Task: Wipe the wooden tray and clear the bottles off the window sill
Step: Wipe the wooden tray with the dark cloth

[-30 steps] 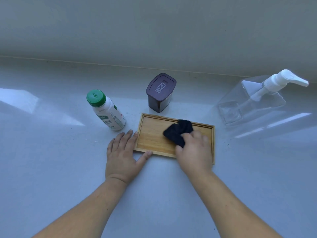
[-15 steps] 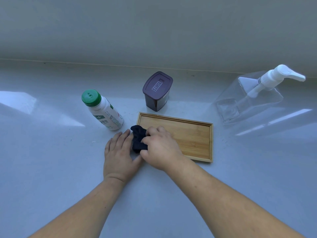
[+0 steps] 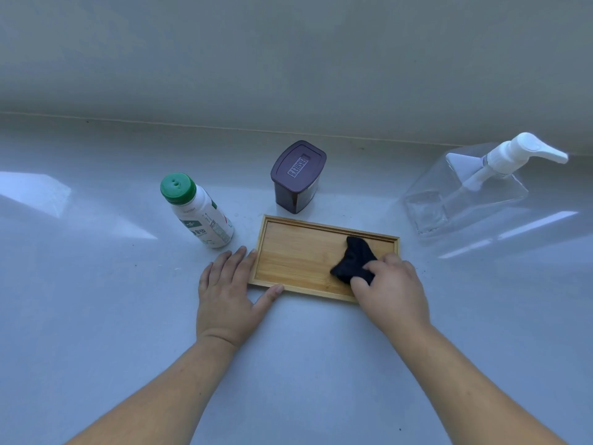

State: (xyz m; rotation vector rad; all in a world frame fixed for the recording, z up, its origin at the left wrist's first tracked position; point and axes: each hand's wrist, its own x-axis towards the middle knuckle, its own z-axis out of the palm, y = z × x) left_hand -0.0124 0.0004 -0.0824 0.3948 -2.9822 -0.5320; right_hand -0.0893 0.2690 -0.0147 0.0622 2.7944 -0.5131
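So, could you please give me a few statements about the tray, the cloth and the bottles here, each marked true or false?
1. The right hand presses a dark cloth on the right part of the wooden tray. True.
2. The left hand grips the green-capped bottle. False: it lies flat at the tray's left end, apart from that bottle.
3. The clear pump bottle stands on the tray. False: it stands on the sill, to the right of the tray.
4. The dark lidded container stands behind the tray. True.
5. The green-capped bottle has its cap off. False: the cap is on.
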